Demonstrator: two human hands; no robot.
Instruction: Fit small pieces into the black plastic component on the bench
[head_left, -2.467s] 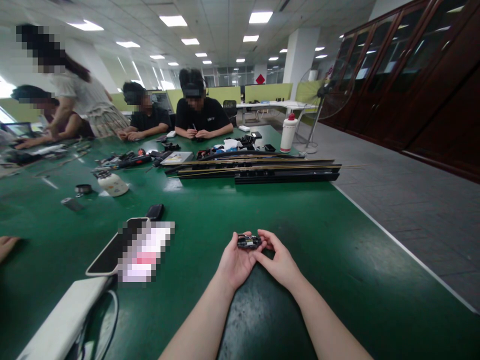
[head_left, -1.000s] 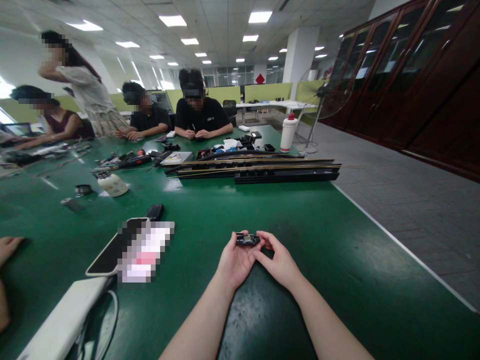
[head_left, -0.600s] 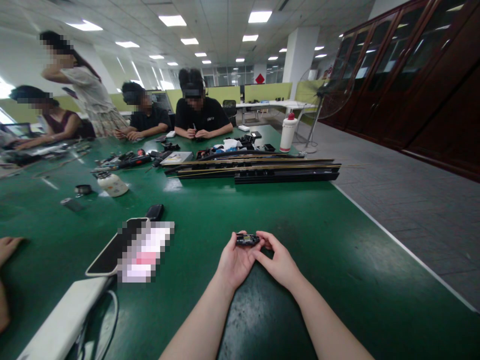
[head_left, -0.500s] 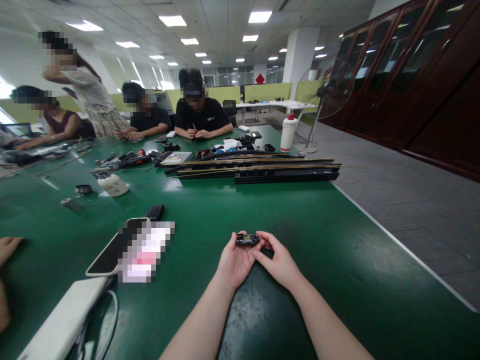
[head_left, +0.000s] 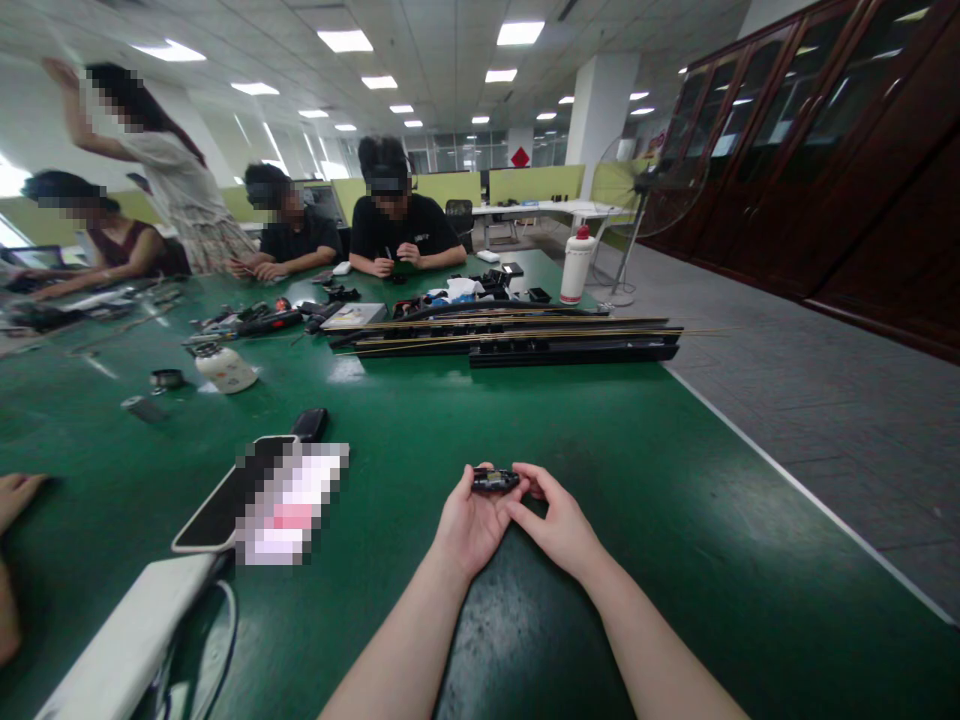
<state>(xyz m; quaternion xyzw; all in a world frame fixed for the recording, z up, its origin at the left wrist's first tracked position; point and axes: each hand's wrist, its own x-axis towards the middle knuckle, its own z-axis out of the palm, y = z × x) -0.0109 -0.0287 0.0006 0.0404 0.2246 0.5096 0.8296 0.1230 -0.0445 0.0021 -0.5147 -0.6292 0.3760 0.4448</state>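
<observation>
A small black device [head_left: 495, 480] with a lighter patch on its upper face lies across the fingers of my left hand [head_left: 469, 520], which holds it between thumb and fingers, palm up. My right hand [head_left: 555, 515] touches the device's right end with its fingertips; the fingers are bent, and the thumb points to the left palm. Both hands are just above the green table [head_left: 600, 420].
Beyond the hands lie black rails [head_left: 577, 352] with thin rods. A white bottle [head_left: 576, 265] stands behind them. To the left are a phone [head_left: 240, 495], a white power strip [head_left: 127, 640] and a jar [head_left: 225, 369]. Another person's hand [head_left: 19, 500] rests at the left edge.
My hands and the black device have barely moved. In the background, the standing person has raised an arm, and the person in black across the table has lifted one hand.
</observation>
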